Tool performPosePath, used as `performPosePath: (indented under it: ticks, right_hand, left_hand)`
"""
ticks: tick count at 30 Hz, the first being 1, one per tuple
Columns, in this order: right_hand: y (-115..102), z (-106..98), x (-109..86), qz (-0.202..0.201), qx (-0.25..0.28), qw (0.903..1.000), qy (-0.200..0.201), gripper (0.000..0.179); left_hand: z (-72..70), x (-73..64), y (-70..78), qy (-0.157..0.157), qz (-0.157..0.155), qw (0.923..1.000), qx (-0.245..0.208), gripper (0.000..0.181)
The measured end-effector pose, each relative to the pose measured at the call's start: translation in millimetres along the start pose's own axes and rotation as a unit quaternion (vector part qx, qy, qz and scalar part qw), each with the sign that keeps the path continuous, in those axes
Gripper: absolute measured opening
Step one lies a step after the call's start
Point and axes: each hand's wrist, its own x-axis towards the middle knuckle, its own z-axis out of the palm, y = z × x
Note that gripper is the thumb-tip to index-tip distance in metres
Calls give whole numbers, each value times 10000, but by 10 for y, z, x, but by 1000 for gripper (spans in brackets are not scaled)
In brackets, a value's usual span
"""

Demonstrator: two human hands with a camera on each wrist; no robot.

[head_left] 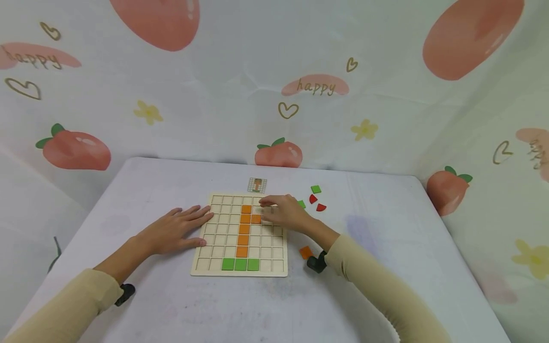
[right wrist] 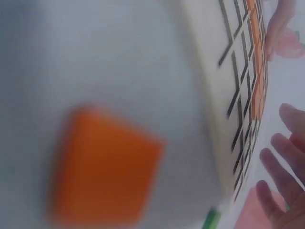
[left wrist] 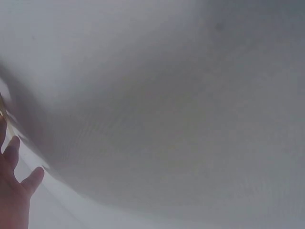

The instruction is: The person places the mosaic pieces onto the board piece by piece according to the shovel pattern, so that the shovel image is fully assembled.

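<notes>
A pale wooden grid board (head_left: pixel 214 272) lies on the table. Several orange square tiles (head_left: pixel 244 229) form a column on it, with another orange tile (head_left: pixel 256 219) beside the second from the top. Three green tiles (head_left: pixel 241 264) line up along the bottom row. My left hand (head_left: pixel 173 232) lies flat with fingers spread, its fingertips and thumb at the board's left edge. Over the upper right of the board hovers my right hand (head_left: pixel 285 213), thumb and forefinger apart beside the lone orange tile. In the right wrist view, a small red patch shows behind its thumb; I cannot tell what it is.
Beyond the board lies a small pattern card (head_left: pixel 257 185). To the right are two red quarter-round pieces (head_left: pixel 321 207) and green tiles (head_left: pixel 316 189), one partly covered by the right hand. A loose orange tile (head_left: pixel 306 252) lies near the right wrist. A printed curtain (head_left: pixel 231 95) hangs behind the table.
</notes>
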Motion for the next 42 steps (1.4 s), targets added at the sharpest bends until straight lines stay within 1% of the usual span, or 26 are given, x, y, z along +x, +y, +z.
performPosePath:
  ticks: [3,7,10,15,19,22,26,30,37,42]
  right_hand:
    - [112,-87,-210,-128,19,9999,-31,42]
    - [259,-188,-512,-201,-61,9998,40,40]
    - [341,-238,-700,-213,-118,9997,59,39]
    - [423,-278,-946,-242,-145,9996,-86,38]
    - [462,-282,-1090,-412,-152,9988,-235,36]
    - [478,-280,-1175,-379,-131,9987,-328,38]
    - [485,-277,-1253,-280,33,9987,-417,43]
    - [484,-269,-1278,-364,149,9981,-465,44]
    - [476,-246,-1280,-473,78,9982,-347,41]
    - [464,-225,-1264,-460,-124,9986,-214,39]
  left_hand:
    - [1,8,-3,-10,-7,10000,23,77]
    - [11,10,-13,-33,-18,10000,51,78]
    - [12,5,-17,-31,-18,10000,74,77]
    - [5,-3,-18,-8,3,10000,88,77]
    - [5,-1,-13,-25,-20,10000,79,77]
    - [14,3,-13,-37,-33,10000,79,78]
    - [23,8,-9,-16,-42,10000,88,78]
    - [15,7,-3,-19,-39,9999,95,78]
    - [11,9,-8,-122,-94,9999,53,79]
    - [23,4,-13,-23,-42,10000,85,79]
